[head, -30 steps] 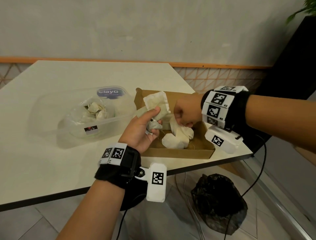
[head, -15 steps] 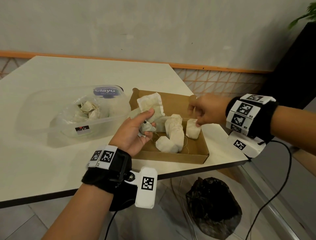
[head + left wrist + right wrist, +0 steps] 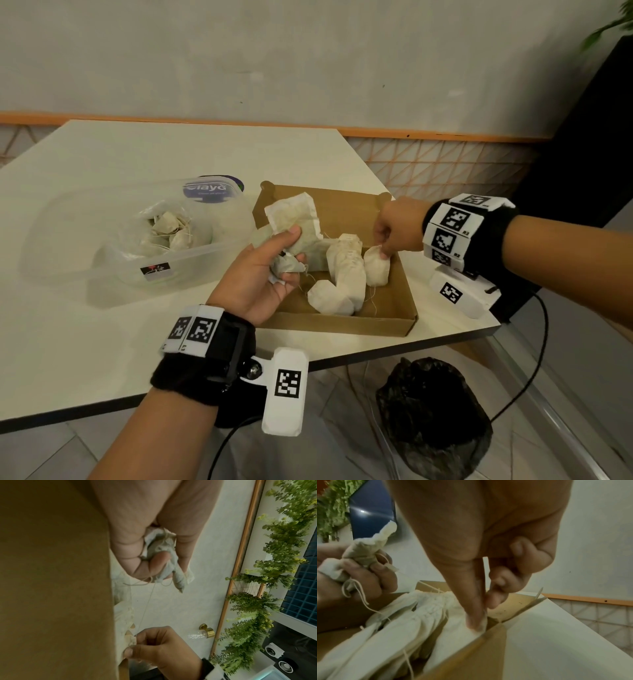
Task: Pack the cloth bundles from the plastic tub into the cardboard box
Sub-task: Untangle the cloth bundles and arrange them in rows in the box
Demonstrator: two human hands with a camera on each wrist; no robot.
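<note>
Head cam first: right hand (image 3: 394, 228) is pinching the top of a small cloth bundle (image 3: 376, 270) standing at the right side of the cardboard box (image 3: 394, 318), next to two or three already lying in there. I'd say the trick now is to lay it flat against its neighbours so the row stays tight and leaves room. Left hand (image 3: 263, 274) hovers over the box's left edge, curled round a fistful of spare bundles (image 3: 294, 219), one flat pouch sticking up. More bundles sit in the plastic tub (image 3: 102, 267) to the left on the white table (image 3: 85, 342), so probably far from done.

Left wrist cam: fingers wrapped around greyish crumpled cloth, a thin drawstring (image 3: 147, 601) dangling. Watch that string doesn't snag when feeding the next one over.

Right wrist cam: thumb and forefinger (image 3: 474, 615) press the bundle's corner right against the box wall. Bundles look off-white, soft, gathered at the neck with loose strings, so they should squash easily.
</note>
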